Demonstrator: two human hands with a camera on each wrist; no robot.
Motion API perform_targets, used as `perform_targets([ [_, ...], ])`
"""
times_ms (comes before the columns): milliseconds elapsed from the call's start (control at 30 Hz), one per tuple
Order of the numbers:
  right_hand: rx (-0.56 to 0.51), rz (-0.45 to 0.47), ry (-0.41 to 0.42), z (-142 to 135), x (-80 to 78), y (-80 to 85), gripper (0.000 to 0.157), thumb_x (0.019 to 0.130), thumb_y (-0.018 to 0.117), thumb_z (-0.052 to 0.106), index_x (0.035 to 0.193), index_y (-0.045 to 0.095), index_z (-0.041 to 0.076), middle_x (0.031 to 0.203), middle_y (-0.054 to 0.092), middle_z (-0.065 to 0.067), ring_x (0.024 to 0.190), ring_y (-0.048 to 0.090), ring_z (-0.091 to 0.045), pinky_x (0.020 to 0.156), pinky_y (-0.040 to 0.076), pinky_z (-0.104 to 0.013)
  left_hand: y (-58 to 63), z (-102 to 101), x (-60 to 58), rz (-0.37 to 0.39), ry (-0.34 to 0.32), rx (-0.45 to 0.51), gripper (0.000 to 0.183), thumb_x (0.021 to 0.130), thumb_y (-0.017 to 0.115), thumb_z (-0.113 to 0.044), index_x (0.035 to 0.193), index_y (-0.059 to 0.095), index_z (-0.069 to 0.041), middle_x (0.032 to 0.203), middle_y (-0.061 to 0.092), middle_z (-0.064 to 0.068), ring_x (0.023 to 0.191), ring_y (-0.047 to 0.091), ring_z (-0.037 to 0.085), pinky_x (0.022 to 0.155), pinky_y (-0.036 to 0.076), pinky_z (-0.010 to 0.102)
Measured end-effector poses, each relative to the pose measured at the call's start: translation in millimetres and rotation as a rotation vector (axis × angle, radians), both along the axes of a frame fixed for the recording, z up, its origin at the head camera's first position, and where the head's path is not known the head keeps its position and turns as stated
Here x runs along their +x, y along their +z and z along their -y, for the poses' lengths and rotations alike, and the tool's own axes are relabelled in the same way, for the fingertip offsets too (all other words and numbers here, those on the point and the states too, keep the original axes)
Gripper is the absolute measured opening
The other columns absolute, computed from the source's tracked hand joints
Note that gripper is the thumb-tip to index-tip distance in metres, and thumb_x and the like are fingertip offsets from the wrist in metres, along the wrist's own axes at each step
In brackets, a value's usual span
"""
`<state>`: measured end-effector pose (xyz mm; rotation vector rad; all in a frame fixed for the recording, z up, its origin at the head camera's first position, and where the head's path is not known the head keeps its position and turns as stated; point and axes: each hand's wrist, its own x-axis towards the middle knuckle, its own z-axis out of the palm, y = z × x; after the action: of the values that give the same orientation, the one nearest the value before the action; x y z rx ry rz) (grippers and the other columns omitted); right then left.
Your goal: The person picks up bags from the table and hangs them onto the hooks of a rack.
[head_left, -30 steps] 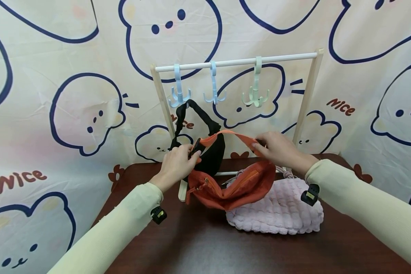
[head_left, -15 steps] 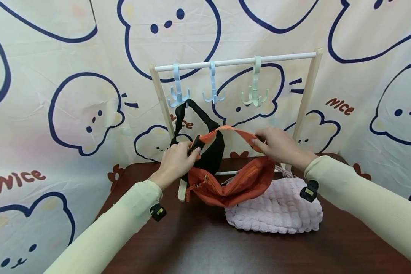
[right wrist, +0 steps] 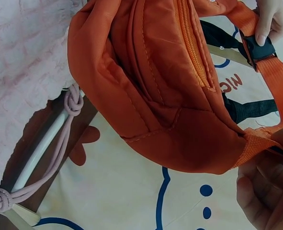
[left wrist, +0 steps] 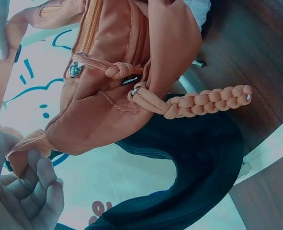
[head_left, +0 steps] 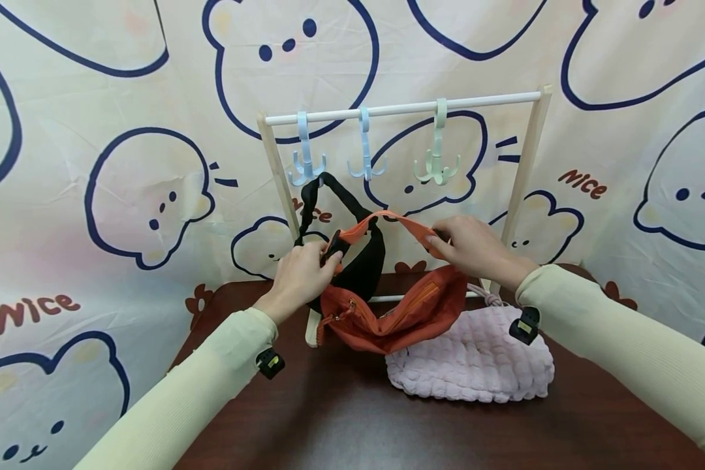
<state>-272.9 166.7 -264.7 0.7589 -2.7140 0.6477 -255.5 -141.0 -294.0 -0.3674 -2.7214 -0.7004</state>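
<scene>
Both hands hold up an orange waist bag (head_left: 358, 331) by its strap (head_left: 411, 230), which arches above the bag body. My left hand (head_left: 301, 282) pinches the strap beside a black buckle (right wrist: 260, 48). At the strap's other end, my right hand (head_left: 476, 251) grips the webbing where it meets the bag, as the right wrist view shows. The bag's zipped front sags in the middle. From a zipper dangles a braided orange pull (left wrist: 208, 101). Behind the left hand hangs a black bag (head_left: 371, 264), its strap looped over the leftmost hook.
A quilted pale pink bag (head_left: 476, 365) lies on the brown table (head_left: 352, 424), partly behind the orange one. A rack with a white rail (head_left: 399, 108) carries two blue hooks (head_left: 366, 153) and a green hook (head_left: 438, 153). A patterned cloth (head_left: 153, 196) covers the walls.
Both hands have raised the orange waist bag slightly, and the right hand has come a little inward. The black bag and pink bag stay in place.
</scene>
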Motion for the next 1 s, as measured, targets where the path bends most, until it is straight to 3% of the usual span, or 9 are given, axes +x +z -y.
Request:
perform_targets([
  [233,0.006,-0.029,0.004,1.2,-1.2,-0.2,0.019,0.102,0.061,0.019,0.092,0.073,0.008,0.073,0.065,-0.003,0.064,0.054,-0.016,0.059,0.043,-0.031,3.5,-1.1,-1.3,-0.019,0.004,-0.011,0.032,0.103,0.054,-0.039,0.086,0.063,-0.014,0.068,0.059,0.002,0.054,0.052,0.016,0.05,0.038,0.029],
  [533,0.007,-0.055,0.007,4.2,-1.2,4.0,0.02,0.101,0.061,0.019,0.089,0.072,0.009,0.069,0.063,-0.002,0.06,0.052,-0.016,0.056,0.04,-0.031,8.7,-0.9,-0.8,-0.036,0.005,-0.006,0.033,0.104,0.054,-0.04,0.086,0.063,-0.015,0.066,0.06,0.001,0.053,0.051,0.017,0.049,0.038,0.029],
  [1000,0.006,-0.066,0.012,5.8,-1.5,10.2,0.022,0.102,0.06,0.022,0.087,0.07,0.009,0.066,0.06,-0.001,0.057,0.05,-0.014,0.053,0.038,-0.028,17.3,-0.5,-0.8,-0.01,-0.015,0.04,0.03,0.104,0.056,-0.039,0.096,0.068,-0.013,0.067,0.062,0.003,0.047,0.047,0.015,0.043,0.033,0.026],
])
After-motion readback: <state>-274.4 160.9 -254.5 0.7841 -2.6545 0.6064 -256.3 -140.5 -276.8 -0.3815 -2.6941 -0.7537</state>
